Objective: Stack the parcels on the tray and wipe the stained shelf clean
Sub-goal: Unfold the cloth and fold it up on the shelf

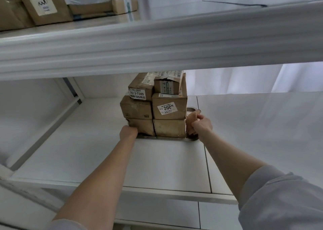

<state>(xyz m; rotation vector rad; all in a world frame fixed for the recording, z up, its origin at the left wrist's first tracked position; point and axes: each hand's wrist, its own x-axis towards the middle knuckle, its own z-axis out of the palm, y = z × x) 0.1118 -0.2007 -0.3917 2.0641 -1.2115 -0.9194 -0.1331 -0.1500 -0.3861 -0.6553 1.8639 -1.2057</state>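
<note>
Right hand (201, 124): fingers curled round a crumpled brown cloth (191, 120), held against the right flank of the parcels (153, 107), over the right end of the tray (162, 138). Left hand (128, 131): at the near left corner of the tray, against the bottom left box; fingers hidden behind the back of the hand, so open or closed cannot be told.

Parcels: brown cardboard boxes in two columns, three tiers high, upright and close-packed on the tray. White labels facing forward, one reading 72-3-7309 on the top left box, another with large digits 200 on the middle right box. Top tier partly cut off by the beam above.

Tray: thin metal rim showing along the near side beneath the bottom tier; set towards the back of the shelf (104, 142).

Shelf: white and flat, with a seam running front to back on the right. Bare forearms stretched across it, grey sleeves (279, 198) pushed up.

Above: white front beam of the upper shelf (157, 42), crossing the whole view. At far left on it, further cartons (43, 6), one with a white label, another under white plastic printed in green.
</note>
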